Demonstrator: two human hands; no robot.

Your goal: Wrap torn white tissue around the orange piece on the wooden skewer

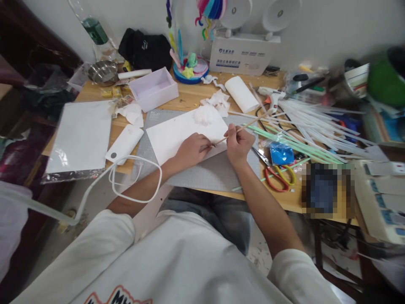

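My right hand (238, 142) grips a thin wooden stick (253, 123) that slants up to the right. My left hand (191, 150) is closed around the stick's lower tip, resting on a white sheet (177, 135). That sheet lies on a grey cutting mat (215, 173). A tuft of white cotton (202, 116) sits on the sheet's far edge.
Red-and-yellow scissors (278, 174) and a blue packet (281, 153) lie right of the mat, with many white and green sticks (316, 126) and a glue gun (272, 98) beyond. A white box (154, 88), power bank (124, 144) and bagged sheet (80, 137) sit left.
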